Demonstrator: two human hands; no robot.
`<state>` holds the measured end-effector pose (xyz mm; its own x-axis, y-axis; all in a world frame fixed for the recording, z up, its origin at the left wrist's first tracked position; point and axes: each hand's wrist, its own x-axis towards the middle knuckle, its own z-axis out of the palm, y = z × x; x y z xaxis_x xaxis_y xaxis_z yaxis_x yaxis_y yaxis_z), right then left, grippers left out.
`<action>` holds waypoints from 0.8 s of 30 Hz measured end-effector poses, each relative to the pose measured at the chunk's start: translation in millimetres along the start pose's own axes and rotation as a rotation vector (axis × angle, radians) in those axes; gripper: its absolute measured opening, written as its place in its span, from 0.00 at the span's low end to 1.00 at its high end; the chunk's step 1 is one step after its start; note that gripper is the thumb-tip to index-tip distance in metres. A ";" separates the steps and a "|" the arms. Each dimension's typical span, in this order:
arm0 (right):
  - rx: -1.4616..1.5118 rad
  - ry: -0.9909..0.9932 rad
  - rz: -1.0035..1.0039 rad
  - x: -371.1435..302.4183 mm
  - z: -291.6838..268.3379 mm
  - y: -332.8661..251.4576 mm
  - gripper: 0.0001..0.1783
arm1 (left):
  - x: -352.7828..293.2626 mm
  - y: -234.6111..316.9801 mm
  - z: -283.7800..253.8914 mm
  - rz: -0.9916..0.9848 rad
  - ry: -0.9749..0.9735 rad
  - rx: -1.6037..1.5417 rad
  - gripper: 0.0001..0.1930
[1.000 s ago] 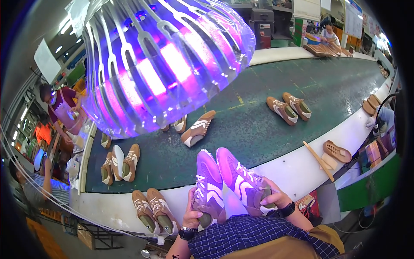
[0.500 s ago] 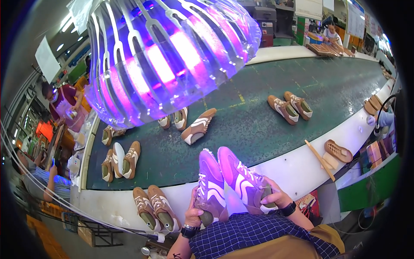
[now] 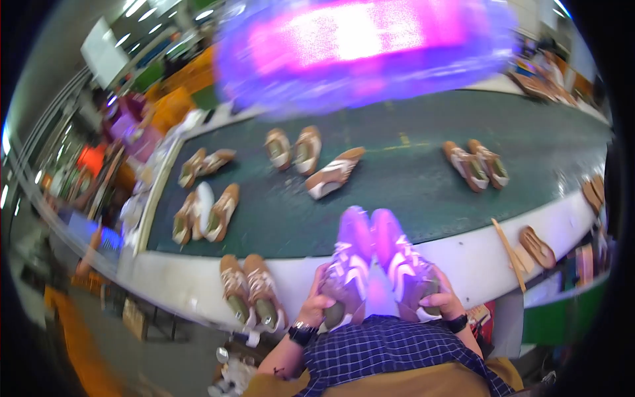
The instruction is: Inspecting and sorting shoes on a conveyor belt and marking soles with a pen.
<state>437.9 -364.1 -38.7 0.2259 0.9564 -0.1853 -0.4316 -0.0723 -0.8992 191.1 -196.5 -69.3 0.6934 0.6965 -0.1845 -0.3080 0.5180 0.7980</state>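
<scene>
Two sneakers, tinted purple by the lamp, are held side by side in front of my body, toes pointing away. My left hand is closed around the heel of the left sneaker, thumb at the opening. At the heel of the right sneaker, my right hand grips in the same way. Olive-green filling shows in both openings. Above them a glowing purple-pink lamp hangs, blurred by motion. A pair of brown-and-white sneakers stands on the white ledge to the left of my hands.
On the green conveyor belt lie a single tilted sneaker, a pair at right and several more at left. A wooden stick and a brown sole rest on the white ledge at right. Co-workers are at far left and far right.
The view has swung, so the lamp sits higher and further right and uncovers more shoes. The held sneakers now point straighter ahead, nearly parallel. Both hands keep their grip.
</scene>
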 end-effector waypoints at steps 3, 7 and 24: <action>-0.007 0.070 -0.045 -5.2 -1.0 2.7 0.46 | 8.2 1.3 -1.2 0.006 -0.027 0.171 0.41; 0.030 0.176 0.007 -0.4 -4.6 11.9 0.45 | -2.2 -10.7 -22.5 -0.018 0.117 0.316 0.34; -0.358 0.323 0.183 -7.5 -49.7 52.5 0.30 | -51.5 12.6 -101.5 0.203 1.035 1.720 0.32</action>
<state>456.9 -389.2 -104.2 0.4568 0.7870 -0.4146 -0.1762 -0.3768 -0.9094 85.4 -175.5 -108.0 -0.0200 0.9640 0.2653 0.9374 -0.0742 0.3403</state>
